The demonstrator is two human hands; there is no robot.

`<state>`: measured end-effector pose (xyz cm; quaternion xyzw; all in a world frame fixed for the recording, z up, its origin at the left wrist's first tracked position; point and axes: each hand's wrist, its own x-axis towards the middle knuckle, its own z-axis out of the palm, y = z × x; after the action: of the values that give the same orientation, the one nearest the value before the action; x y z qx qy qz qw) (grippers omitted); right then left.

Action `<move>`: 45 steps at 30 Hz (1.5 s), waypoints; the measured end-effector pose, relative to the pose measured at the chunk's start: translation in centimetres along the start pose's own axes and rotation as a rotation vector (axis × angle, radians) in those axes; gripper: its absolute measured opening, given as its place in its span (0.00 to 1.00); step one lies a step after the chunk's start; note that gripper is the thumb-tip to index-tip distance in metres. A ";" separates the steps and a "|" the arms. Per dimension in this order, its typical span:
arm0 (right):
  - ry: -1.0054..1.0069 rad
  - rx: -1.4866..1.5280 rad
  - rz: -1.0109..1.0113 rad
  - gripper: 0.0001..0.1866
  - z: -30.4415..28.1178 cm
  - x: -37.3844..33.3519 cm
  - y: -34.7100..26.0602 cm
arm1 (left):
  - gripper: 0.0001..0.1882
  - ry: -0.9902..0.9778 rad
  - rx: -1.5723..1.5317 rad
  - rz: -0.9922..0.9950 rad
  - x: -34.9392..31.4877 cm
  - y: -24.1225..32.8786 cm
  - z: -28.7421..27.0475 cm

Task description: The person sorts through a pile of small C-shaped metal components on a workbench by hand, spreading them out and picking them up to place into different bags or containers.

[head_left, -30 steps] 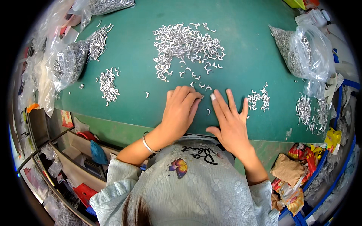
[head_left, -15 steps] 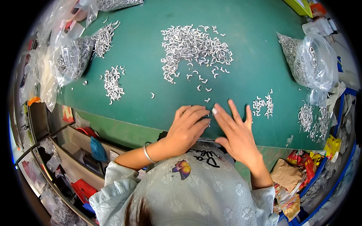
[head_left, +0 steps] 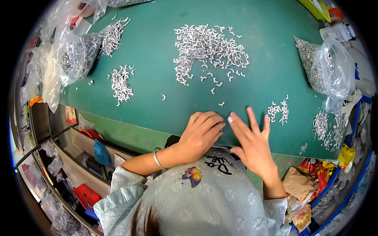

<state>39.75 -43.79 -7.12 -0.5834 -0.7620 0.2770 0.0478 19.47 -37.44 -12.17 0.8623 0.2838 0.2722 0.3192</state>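
Observation:
My left hand (head_left: 201,131) rests at the near edge of the green table, its fingers curled together and pointing right. Whatever its fingertips hold is hidden. Just to its right, my right hand (head_left: 252,142) lies low over the table edge with fingers spread and nothing in them. A small silvery crescent-shaped metal piece (head_left: 221,104) lies just beyond the fingertips, and another loose crescent (head_left: 214,91) is farther off. Beyond these spreads a large pile of the same crescents (head_left: 208,45). A smaller group of crescents (head_left: 278,111) sits to the right of my right hand.
On the left are a small crescent pile (head_left: 121,85) and an open clear bag (head_left: 80,55) spilling crescents. Another filled bag (head_left: 323,67) stands at right, near more scattered pieces (head_left: 321,125). Below the table are drawers (head_left: 84,147) at left and crumpled packaging (head_left: 301,185) at right.
The whole view has shifted slightly, so the table's things appear a little farther right. My hands stay close together at the edge. One loose crescent beyond them no longer shows.

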 end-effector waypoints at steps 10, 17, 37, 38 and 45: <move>0.071 -0.027 -0.068 0.39 0.2 3.4 0.2 | 0.23 0.119 0.026 -0.076 0.2 0.1 -0.7; 0.163 -0.244 0.227 0.40 -0.1 -0.5 2.2 | 0.23 -0.002 0.132 -0.096 2.3 -1.8 -1.5; 0.092 -0.212 0.175 0.49 0.3 -1.7 3.3 | 0.17 0.066 0.033 -0.064 -1.7 -2.6 -2.8; 0.117 -0.251 0.207 0.49 0.3 -2.3 3.8 | 0.18 0.113 0.075 -0.084 -2.1 -3.0 -3.3; 0.270 -0.230 0.212 0.42 -1.1 0.8 3.8 | 0.11 0.369 0.457 -0.318 -2.3 -5.4 -6.7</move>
<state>43.16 -42.04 -8.21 -0.6937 -0.7097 0.1112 0.0532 11.80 -32.91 -12.32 0.7925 0.5217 0.2999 0.0992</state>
